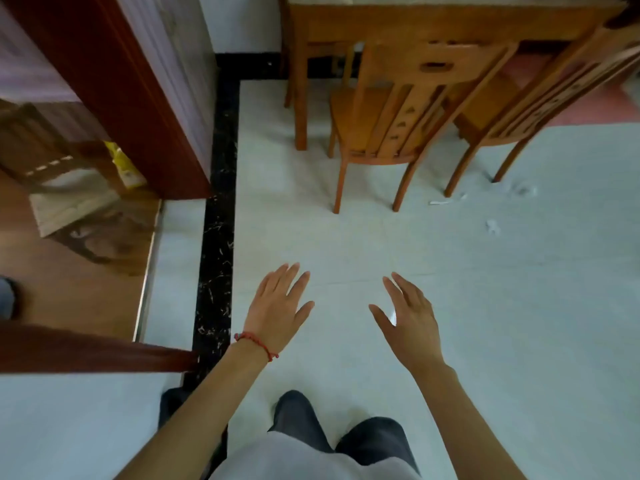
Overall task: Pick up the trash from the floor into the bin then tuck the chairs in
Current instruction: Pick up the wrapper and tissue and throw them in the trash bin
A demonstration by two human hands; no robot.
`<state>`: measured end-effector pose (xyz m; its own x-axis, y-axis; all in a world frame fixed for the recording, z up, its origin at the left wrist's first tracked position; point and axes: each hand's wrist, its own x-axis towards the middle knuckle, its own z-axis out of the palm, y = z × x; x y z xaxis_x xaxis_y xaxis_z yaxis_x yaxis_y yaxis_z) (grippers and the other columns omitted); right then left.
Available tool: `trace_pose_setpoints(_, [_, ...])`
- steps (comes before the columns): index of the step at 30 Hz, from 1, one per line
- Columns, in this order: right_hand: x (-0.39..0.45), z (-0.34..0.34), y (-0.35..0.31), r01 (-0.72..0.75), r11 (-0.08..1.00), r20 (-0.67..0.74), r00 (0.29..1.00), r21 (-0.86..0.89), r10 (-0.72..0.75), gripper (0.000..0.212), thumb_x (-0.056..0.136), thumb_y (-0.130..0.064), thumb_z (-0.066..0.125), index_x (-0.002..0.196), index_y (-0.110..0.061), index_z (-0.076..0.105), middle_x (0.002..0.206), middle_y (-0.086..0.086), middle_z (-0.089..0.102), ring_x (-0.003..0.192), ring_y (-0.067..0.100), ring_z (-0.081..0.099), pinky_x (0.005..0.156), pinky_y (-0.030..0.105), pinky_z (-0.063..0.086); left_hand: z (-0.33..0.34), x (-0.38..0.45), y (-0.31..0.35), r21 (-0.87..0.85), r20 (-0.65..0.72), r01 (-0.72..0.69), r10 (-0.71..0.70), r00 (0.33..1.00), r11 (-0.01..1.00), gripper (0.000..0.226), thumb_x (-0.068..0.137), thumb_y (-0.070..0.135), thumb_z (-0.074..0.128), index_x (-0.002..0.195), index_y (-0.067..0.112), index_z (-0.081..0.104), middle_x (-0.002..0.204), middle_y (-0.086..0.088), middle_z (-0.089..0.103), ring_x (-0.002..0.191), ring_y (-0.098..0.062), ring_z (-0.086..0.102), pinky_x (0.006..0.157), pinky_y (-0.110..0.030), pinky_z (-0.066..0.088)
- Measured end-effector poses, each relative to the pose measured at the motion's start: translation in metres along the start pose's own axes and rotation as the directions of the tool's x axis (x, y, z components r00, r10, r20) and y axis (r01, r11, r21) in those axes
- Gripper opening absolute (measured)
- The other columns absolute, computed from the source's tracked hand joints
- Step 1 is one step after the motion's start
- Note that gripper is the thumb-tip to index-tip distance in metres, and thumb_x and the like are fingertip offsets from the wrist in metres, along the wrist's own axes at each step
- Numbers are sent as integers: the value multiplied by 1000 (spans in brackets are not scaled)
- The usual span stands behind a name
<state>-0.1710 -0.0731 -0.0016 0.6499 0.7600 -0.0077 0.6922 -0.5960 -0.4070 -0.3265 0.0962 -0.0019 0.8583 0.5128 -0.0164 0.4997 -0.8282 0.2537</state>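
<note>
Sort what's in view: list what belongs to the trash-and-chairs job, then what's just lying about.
Belongs to the job:
white paper scraps on the floor
near chair
right chair
table
left hand, empty
right hand, empty
No bin shows.

Just lying about:
yellow bag through the doorway
red wrist string

soft even daylight, slight blur, wide-angle bending at edges

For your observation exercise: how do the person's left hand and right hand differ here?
The left hand has a red string bracelet at its wrist; the right hand has a bare wrist. The left lies flat, back up; the right is tilted, thumb side up. Both are open, empty, held above the floor.
</note>
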Motion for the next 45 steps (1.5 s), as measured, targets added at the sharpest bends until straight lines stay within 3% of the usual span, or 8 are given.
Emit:
trace_pose_setpoints(3, [-19,-19,37,-115,993,-48,992,16,115,51,86,-33,62,129,-9,50,138,12,49,126,32,46,100,46,38,8,21,40,-15,20,-104,104,994,994,53,85,38,35,117,4,59,120,-18,61,111,-34,58,89,-51,46])
trace_pose_setpoints(11, [-71,-58,128,-345,937,-176,921,48,348,51,86,-33,61,129,-9,49,138,11,48,126,31,46,100,43,38,34,61,144,-21,62,-331,331,941,944,54,86,40,35,115,3,60,119,-20,61,110,-36,58,89,-52,46])
trace_pose_setpoints(24, [-97,-96,223,-468,879,-227,850,89,476,51,86,-32,61,130,-9,48,139,11,47,127,30,44,102,41,36,65,103,242,-18,141,-408,407,903,913,54,85,40,38,117,2,59,120,-21,61,111,-37,57,91,-48,43])
trace_pose_setpoints(29, [-68,-103,253,-486,868,-247,832,107,496,49,84,-30,64,127,-8,51,136,13,50,123,33,48,98,44,40,72,148,262,-12,137,-444,441,887,896,50,79,35,53,117,2,59,119,-21,61,110,-38,57,89,-49,46])
trace_pose_setpoints(42, [94,-141,353,-530,840,-271,797,118,541,49,84,-27,66,127,-10,51,135,13,51,121,33,50,94,44,43,93,361,311,-51,187,-475,476,859,878,49,82,32,57,120,1,57,122,-23,58,113,-40,55,91,-50,44])
trace_pose_setpoints(45, [123,-152,376,-550,826,-261,786,120,561,49,84,-28,65,127,-10,51,135,13,51,121,33,50,94,44,43,97,400,328,-59,202,-482,484,852,874,50,84,29,61,126,2,52,130,-23,52,121,-39,48,98,-48,39])
